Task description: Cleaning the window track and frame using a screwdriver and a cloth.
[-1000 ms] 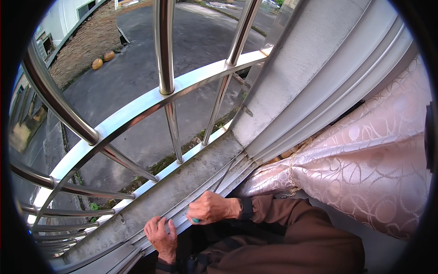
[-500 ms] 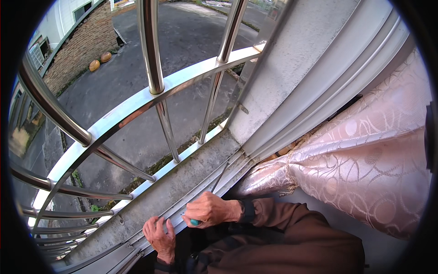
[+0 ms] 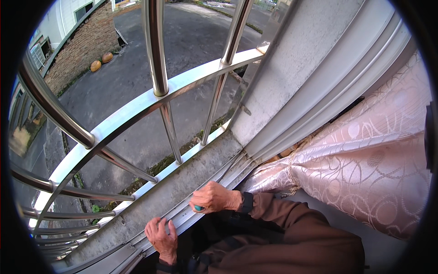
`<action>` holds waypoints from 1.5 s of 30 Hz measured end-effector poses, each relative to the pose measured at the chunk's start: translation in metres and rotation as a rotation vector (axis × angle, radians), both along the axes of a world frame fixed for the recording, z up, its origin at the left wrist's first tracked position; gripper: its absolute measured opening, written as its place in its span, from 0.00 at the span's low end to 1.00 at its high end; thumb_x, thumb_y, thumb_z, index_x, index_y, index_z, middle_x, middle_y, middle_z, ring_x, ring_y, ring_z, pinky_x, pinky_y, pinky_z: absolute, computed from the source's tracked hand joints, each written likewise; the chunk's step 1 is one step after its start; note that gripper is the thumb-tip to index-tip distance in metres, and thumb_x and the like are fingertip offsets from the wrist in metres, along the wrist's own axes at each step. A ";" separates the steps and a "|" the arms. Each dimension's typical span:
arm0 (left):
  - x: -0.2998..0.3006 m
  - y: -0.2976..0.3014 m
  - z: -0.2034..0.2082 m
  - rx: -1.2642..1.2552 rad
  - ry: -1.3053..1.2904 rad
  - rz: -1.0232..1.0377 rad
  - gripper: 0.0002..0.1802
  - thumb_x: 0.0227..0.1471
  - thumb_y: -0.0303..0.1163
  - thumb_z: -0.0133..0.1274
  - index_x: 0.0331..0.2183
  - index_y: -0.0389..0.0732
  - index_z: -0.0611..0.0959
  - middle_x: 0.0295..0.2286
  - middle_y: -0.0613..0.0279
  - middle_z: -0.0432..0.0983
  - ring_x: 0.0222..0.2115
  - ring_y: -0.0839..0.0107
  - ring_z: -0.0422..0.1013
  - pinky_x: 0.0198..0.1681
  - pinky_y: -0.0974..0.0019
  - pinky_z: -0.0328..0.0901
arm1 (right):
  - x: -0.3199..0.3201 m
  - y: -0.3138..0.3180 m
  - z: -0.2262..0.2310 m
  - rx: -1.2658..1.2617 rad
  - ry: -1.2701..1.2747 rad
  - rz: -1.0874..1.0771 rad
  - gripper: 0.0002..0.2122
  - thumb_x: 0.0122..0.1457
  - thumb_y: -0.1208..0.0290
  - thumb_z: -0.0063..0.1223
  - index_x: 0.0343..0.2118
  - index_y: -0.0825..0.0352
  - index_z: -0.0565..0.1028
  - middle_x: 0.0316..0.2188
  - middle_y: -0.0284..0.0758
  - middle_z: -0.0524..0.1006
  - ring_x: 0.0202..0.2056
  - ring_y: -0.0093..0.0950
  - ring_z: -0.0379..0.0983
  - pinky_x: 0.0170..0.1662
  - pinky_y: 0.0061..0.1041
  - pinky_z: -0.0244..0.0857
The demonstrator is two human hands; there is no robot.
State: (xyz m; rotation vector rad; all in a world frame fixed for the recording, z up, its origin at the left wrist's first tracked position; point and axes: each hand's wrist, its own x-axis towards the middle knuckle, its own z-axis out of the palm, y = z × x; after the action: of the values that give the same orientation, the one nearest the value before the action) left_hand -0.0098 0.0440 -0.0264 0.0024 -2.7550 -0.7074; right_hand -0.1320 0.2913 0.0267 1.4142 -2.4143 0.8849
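Observation:
My right hand (image 3: 210,197) is closed round a screwdriver (image 3: 198,208); the end of its teal handle shows below my fist. Its thin dark shaft runs up along the window track (image 3: 183,220) toward the corner of the frame, where the tip is hard to make out. My left hand (image 3: 162,237) rests on the same track, nearer the lower left, with bent fingers apart and nothing visible in them.
Beyond the track lies a concrete sill (image 3: 150,220), then a curved metal railing (image 3: 125,111) with upright bars. A white window frame (image 3: 315,98) rises at right, beside a gathered pink patterned curtain (image 3: 356,169). Paved ground (image 3: 123,68) shows outside.
My right hand has moved a little up and right along the track with the screwdriver. My left hand stays on the track, and the view has shifted slightly.

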 end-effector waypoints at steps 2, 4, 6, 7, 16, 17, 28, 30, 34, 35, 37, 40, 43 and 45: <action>0.000 0.000 0.000 0.000 -0.005 0.006 0.11 0.48 0.32 0.62 0.34 0.38 0.82 0.39 0.53 0.74 0.45 0.51 0.70 0.53 0.48 0.61 | -0.004 0.006 -0.006 0.053 0.019 -0.014 0.08 0.52 0.66 0.61 0.23 0.59 0.72 0.19 0.31 0.69 0.21 0.31 0.74 0.22 0.32 0.66; 0.000 0.000 -0.001 -0.001 0.002 0.008 0.11 0.48 0.32 0.62 0.34 0.38 0.82 0.39 0.53 0.74 0.45 0.51 0.70 0.53 0.49 0.61 | -0.004 0.006 -0.009 0.033 0.019 -0.004 0.09 0.52 0.66 0.61 0.22 0.59 0.71 0.19 0.31 0.68 0.20 0.31 0.74 0.22 0.32 0.66; 0.000 -0.001 -0.001 0.011 0.000 0.008 0.11 0.47 0.31 0.62 0.34 0.38 0.82 0.39 0.54 0.74 0.45 0.51 0.70 0.53 0.48 0.61 | -0.002 0.007 -0.016 0.050 0.023 0.013 0.10 0.53 0.65 0.60 0.22 0.59 0.70 0.18 0.31 0.68 0.20 0.31 0.74 0.22 0.32 0.65; 0.000 0.000 0.000 0.025 -0.006 0.009 0.11 0.47 0.31 0.62 0.34 0.38 0.82 0.39 0.54 0.75 0.45 0.50 0.70 0.53 0.48 0.61 | -0.001 0.010 -0.024 0.078 0.028 0.026 0.10 0.53 0.65 0.60 0.22 0.59 0.70 0.19 0.31 0.69 0.20 0.31 0.74 0.21 0.32 0.65; -0.047 0.061 0.076 0.540 -0.382 -0.265 0.25 0.53 0.37 0.63 0.50 0.34 0.77 0.38 0.46 0.76 0.40 0.48 0.73 0.44 0.53 0.69 | -0.006 0.007 -0.036 0.077 0.019 0.040 0.08 0.53 0.66 0.57 0.23 0.62 0.70 0.19 0.32 0.69 0.21 0.32 0.74 0.21 0.32 0.65; -0.055 0.070 0.083 0.672 -0.524 -0.288 0.28 0.55 0.38 0.62 0.53 0.34 0.75 0.38 0.45 0.76 0.39 0.46 0.74 0.42 0.53 0.70 | -0.009 0.009 -0.041 0.072 0.013 0.047 0.07 0.52 0.66 0.56 0.25 0.62 0.71 0.20 0.32 0.71 0.22 0.32 0.76 0.22 0.32 0.65; -0.093 0.092 0.023 0.544 -0.498 -0.527 0.27 0.61 0.38 0.54 0.58 0.39 0.70 0.42 0.36 0.78 0.45 0.37 0.73 0.45 0.48 0.69 | 0.004 0.041 -0.016 0.115 -0.044 -0.167 0.14 0.48 0.71 0.61 0.38 0.68 0.75 0.36 0.37 0.74 0.45 0.37 0.72 0.45 0.34 0.69; -0.098 0.094 0.036 0.537 -0.585 -0.492 0.25 0.61 0.38 0.54 0.56 0.38 0.73 0.40 0.37 0.79 0.43 0.37 0.75 0.44 0.49 0.70 | 0.012 0.042 -0.008 -0.024 -0.056 -0.263 0.18 0.47 0.73 0.63 0.42 0.68 0.76 0.38 0.38 0.74 0.46 0.38 0.72 0.45 0.33 0.69; -0.099 0.088 0.010 0.406 -0.450 -0.517 0.19 0.61 0.41 0.53 0.47 0.38 0.80 0.34 0.39 0.80 0.37 0.39 0.76 0.39 0.46 0.69 | 0.042 0.045 -0.014 -0.384 -0.451 -0.618 0.15 0.61 0.72 0.56 0.50 0.70 0.75 0.35 0.38 0.75 0.34 0.31 0.76 0.32 0.27 0.72; -0.102 0.091 0.015 0.403 -0.473 -0.505 0.18 0.61 0.42 0.53 0.45 0.38 0.82 0.34 0.40 0.80 0.36 0.40 0.76 0.38 0.46 0.69 | 0.049 0.046 -0.011 -0.538 -0.786 -0.757 0.15 0.63 0.71 0.54 0.51 0.71 0.74 0.33 0.37 0.75 0.30 0.28 0.76 0.28 0.25 0.71; -0.103 0.093 0.017 0.398 -0.499 -0.494 0.18 0.61 0.43 0.53 0.43 0.38 0.83 0.33 0.40 0.80 0.36 0.41 0.76 0.38 0.46 0.69 | 0.053 0.045 -0.025 -0.833 -1.072 -0.919 0.18 0.69 0.64 0.48 0.53 0.76 0.72 0.27 0.36 0.75 0.18 0.20 0.72 0.18 0.20 0.67; -0.102 0.092 0.016 0.411 -0.501 -0.502 0.18 0.62 0.44 0.52 0.43 0.39 0.83 0.32 0.40 0.80 0.35 0.40 0.76 0.37 0.46 0.69 | 0.038 0.057 -0.029 -0.953 -1.289 -0.900 0.20 0.69 0.61 0.49 0.52 0.77 0.72 0.28 0.37 0.75 0.19 0.22 0.73 0.19 0.21 0.68; -0.102 0.093 0.015 0.458 -0.502 -0.512 0.18 0.62 0.43 0.52 0.42 0.39 0.83 0.31 0.39 0.79 0.35 0.40 0.76 0.37 0.46 0.69 | 0.021 0.070 -0.032 -0.958 -1.434 -0.927 0.20 0.69 0.57 0.49 0.48 0.74 0.72 0.28 0.36 0.76 0.19 0.21 0.73 0.19 0.21 0.69; -0.103 0.093 0.015 0.484 -0.510 -0.515 0.17 0.62 0.43 0.51 0.41 0.39 0.83 0.30 0.39 0.79 0.34 0.40 0.76 0.36 0.46 0.69 | 0.012 0.077 -0.034 -0.922 -1.485 -0.931 0.19 0.69 0.56 0.49 0.46 0.72 0.72 0.28 0.35 0.76 0.19 0.21 0.73 0.20 0.21 0.70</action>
State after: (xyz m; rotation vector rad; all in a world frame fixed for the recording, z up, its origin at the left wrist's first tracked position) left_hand -0.1131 0.1370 -0.0117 -0.5017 -2.9821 -1.7044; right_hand -0.1202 0.3682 -0.0076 -1.0007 -2.0411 2.5911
